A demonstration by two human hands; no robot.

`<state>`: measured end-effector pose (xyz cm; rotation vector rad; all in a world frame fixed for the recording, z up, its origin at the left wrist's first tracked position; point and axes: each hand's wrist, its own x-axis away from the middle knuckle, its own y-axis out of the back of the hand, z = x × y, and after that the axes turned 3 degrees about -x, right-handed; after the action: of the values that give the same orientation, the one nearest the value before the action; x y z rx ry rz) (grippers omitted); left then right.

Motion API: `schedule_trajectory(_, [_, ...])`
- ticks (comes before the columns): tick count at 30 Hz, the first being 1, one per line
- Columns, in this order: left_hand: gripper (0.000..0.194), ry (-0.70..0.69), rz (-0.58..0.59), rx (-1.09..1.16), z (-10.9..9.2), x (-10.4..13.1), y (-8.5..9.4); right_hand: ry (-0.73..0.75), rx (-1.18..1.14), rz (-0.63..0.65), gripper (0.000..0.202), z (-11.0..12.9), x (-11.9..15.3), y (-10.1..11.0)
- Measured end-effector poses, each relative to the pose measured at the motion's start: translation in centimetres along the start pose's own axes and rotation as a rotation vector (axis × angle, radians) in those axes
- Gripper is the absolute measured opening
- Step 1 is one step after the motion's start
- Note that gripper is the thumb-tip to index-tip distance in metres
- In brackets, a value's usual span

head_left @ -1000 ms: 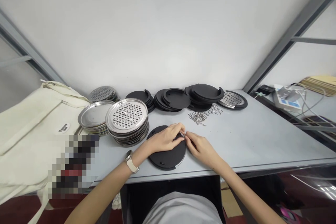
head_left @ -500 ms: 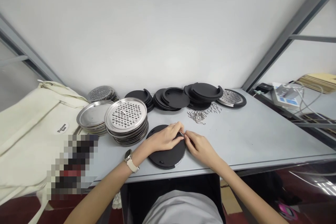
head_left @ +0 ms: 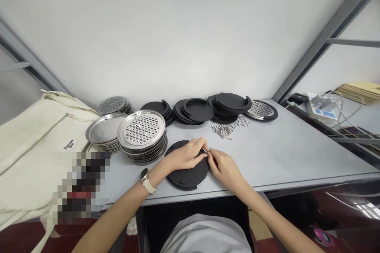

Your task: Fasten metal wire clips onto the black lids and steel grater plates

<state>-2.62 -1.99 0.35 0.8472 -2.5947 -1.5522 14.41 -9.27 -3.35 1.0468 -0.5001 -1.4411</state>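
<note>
A black round holder (head_left: 188,176) lies on the table in front of me, a thin silver edge showing at its lower right. My left hand (head_left: 190,154) rests across its top, with thumb and fingers closed at the right rim. There my right hand (head_left: 223,165) meets it, pinching a small piece of metal wire (head_left: 204,151) that the fingers mostly cover. Beyond the hands lie a heap of bent wire hooks (head_left: 222,130) and some wire rings (head_left: 242,121).
To the left stand stacks of perforated metal grater discs (head_left: 141,129) and plain metal discs (head_left: 107,128), beside a cream cloth bag (head_left: 32,146). Black round holders (head_left: 233,102) are piled along the wall. A holder with a grater disc (head_left: 261,110) lies at the back right.
Both hands stay at the holder's right rim, with only a slight shift of the right hand. The holder and stacks keep their places.
</note>
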Motion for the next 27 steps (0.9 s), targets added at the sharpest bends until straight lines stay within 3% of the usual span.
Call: schedule_trajectory(27, [0.01, 0.004, 0.011, -0.063, 0.09, -0.15, -0.1, -0.002, 0.017, 0.041, 0.023, -0.11, 0.03, 0.19])
